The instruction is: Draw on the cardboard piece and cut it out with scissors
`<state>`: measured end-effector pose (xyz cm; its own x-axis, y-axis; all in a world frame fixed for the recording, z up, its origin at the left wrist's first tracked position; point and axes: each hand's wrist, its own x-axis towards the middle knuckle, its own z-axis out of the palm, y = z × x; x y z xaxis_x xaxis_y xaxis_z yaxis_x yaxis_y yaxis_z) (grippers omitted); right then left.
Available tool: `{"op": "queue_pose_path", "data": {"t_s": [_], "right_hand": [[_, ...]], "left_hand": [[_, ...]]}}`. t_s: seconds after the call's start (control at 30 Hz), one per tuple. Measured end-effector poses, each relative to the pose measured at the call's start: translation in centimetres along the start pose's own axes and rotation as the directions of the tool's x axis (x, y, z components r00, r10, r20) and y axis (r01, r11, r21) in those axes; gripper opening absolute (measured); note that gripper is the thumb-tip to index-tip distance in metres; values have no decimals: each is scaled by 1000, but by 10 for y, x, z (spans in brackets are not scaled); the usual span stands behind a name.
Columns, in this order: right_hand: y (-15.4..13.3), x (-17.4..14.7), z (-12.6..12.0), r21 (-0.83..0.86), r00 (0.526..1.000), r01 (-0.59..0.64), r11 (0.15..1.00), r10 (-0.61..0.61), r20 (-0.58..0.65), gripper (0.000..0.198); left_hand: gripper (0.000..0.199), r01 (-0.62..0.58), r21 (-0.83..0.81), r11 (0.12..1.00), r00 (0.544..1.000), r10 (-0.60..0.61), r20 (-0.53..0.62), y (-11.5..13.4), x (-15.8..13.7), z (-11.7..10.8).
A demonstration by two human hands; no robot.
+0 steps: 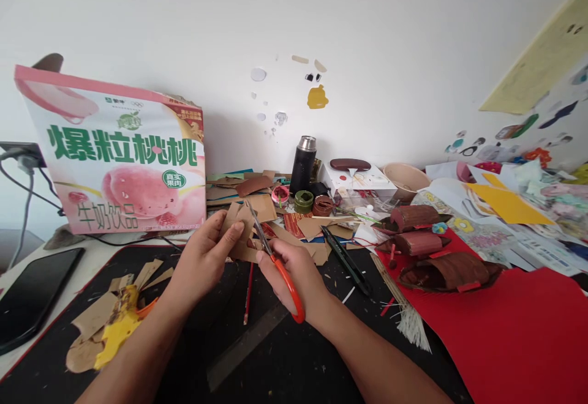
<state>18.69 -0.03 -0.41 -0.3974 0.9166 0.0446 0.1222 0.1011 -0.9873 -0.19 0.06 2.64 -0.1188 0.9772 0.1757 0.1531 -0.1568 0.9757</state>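
My left hand (209, 254) pinches a small piece of brown cardboard (239, 228) between thumb and fingers, above the black mat. In my right hand (296, 275) is a pair of scissors (287, 278) with orange handles, its blades pointing up and away. The blades lie at the right side of the cardboard; whether they are biting into it I cannot tell. Under the hands, a red pencil (248, 294) and a clear ruler (245, 346) rest on the mat. A dark utility knife (346, 260) lies to the right of the scissors.
A pink drink carton (119, 159) stands at the back left, a black flask (303, 165) behind small paint jars (303, 202). Cardboard scraps and a yellow peel-like thing (120, 324) lie left. Brown boat-like models (452, 272) sit on red paper (519, 336) at right, near a phone-free paper pile (509, 202).
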Motion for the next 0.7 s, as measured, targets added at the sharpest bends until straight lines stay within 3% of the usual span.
{"op": "queue_pose_path", "data": {"t_s": [0.7], "right_hand": [[0,0,1,-1,1000,1,1000,-1,-7,28]], "left_hand": [[48,-10,20,1000,1000,10,13,-1,2,-4]]}}
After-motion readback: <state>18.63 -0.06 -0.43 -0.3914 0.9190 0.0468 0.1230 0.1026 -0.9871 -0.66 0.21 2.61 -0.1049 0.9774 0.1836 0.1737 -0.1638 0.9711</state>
